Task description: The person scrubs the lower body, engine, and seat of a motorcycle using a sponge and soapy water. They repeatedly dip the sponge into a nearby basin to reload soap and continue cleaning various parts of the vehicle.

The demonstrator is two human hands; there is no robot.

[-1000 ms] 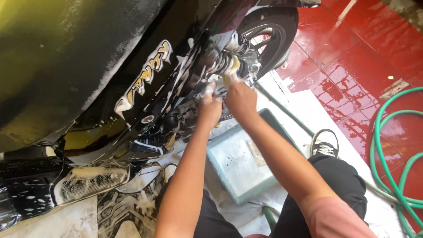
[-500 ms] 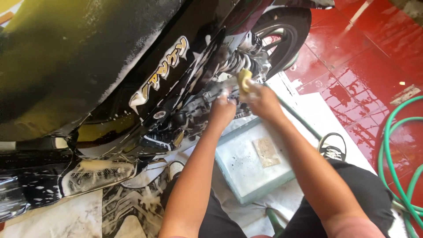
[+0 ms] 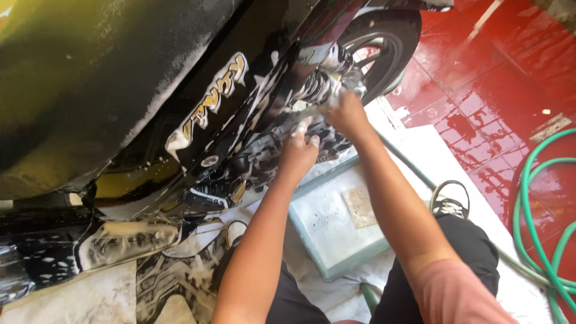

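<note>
1 motorcycle (image 3: 180,120), 1 rear wheel (image 3: 390,42), 1 soapy tub (image 3: 336,228), 1 green hose (image 3: 540,210), 2 shoes (image 3: 449,201).

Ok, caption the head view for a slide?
Both hands, left and right, scrub a soapy motorcycle above a basin.

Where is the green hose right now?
In the head view, the green hose lies coiled on the wet red floor at the far right, beside the person's shoe.

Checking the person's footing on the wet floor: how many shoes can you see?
2. One shoe by the right knee near the red floor; another shoe, soapy, under the left forearm beside the motorcycle. Both partly hidden.
</note>
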